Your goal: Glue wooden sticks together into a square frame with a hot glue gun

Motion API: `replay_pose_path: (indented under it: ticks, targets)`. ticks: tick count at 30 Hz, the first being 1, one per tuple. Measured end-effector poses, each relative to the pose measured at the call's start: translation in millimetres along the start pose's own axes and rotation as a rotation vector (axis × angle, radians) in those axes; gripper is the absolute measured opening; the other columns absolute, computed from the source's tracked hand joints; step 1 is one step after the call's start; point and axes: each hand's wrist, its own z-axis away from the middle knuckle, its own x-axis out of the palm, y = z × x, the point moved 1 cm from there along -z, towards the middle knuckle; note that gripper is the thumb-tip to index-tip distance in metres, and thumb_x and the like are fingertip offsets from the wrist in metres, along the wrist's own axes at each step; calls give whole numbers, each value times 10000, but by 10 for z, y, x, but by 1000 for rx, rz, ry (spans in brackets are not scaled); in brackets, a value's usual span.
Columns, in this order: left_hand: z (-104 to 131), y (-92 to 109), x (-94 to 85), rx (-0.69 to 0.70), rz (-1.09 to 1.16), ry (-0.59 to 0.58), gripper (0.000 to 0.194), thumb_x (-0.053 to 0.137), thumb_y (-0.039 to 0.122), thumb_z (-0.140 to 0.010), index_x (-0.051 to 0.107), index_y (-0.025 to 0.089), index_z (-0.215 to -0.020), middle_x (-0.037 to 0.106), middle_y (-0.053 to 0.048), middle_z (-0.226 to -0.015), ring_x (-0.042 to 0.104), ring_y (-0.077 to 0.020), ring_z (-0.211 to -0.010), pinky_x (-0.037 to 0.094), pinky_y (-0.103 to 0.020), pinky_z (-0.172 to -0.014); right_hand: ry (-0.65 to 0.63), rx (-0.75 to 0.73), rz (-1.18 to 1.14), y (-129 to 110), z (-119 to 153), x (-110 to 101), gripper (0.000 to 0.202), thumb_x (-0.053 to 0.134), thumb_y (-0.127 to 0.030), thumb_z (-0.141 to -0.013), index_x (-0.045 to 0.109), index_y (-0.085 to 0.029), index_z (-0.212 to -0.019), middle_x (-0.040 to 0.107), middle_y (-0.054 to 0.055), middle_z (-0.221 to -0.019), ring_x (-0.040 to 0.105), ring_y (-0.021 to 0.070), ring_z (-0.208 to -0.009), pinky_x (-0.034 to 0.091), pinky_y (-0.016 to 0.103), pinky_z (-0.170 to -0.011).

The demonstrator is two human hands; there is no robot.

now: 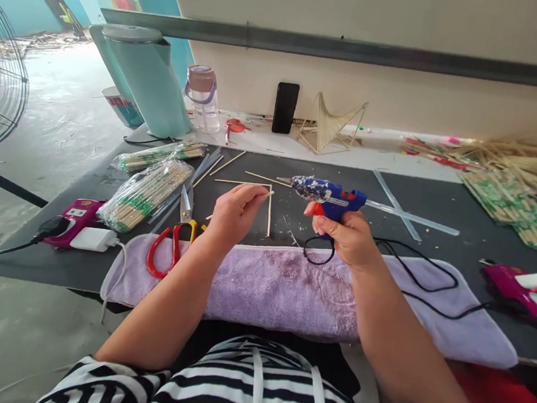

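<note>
My right hand [348, 234] grips a blue hot glue gun [329, 193] streaked with dried glue, a finger at its red trigger. A clear glue stick [414, 217] sticks out of its back, and its nozzle points left. Between the pinched fingertips of my left hand [239, 210] is a thin wooden stick, only its end showing. Just beyond lie two thin sticks meeting at a corner, one of them an upright stick [270, 214] in view. Another loose stick [265, 178] lies behind the nozzle. Red-handled scissors [176, 243] rest left of my left forearm, partly hidden by it.
A purple towel [279, 288] covers the table's front edge. Bagged stick bundles [148, 190] lie left, more bundles [519, 207] right. A black cord [435, 290] trails right. At the back stand a kettle [144, 82], a bottle [203, 100], a phone [286, 108] and a stick model [330, 128].
</note>
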Motion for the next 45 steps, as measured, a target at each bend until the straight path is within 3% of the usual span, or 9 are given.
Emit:
replay_pose_path:
  ticks: [8, 14, 26, 45]
  targets:
    - [5, 50, -52, -24, 99, -13, 137, 594, 220, -938, 718, 180, -895, 704, -6, -755, 633, -105, -701, 484, -211, -690, -46, -62, -73, -62, 52, 59, 264, 697, -458, -885, 684, -232, -1021, 665, 42, -961, 490, 120, -613, 445, 316, -601]
    - [-1, -10, -61, -32, 72, 37, 112, 622, 206, -920, 725, 190, -877, 715, -4, -766, 635, -106, -712, 489, -215, -703, -78, -58, -171, -74, 71, 68, 215, 700, -413, -899, 662, -234, -1014, 644, 17, -886, 492, 105, -601, 437, 290, -576]
    - [-24, 26, -93, 0, 12, 18, 104, 638, 155, -899, 728, 192, -863, 745, -4, -804, 658, -116, -741, 496, -226, -717, -66, -14, -70, -61, 100, 41, 278, 711, -483, -881, 667, -220, -961, 598, -2, -785, 528, 123, -626, 453, 291, -586]
    - [-33, 42, -87, -57, 5, 0, 112, 633, 211, -902, 735, 217, -857, 753, -13, -826, 661, -141, -768, 514, -268, -752, 6, 70, 10, -27, 108, 26, 400, 750, -587, -799, 667, -198, -843, 552, 0, -666, 519, 154, -591, 446, 325, -565]
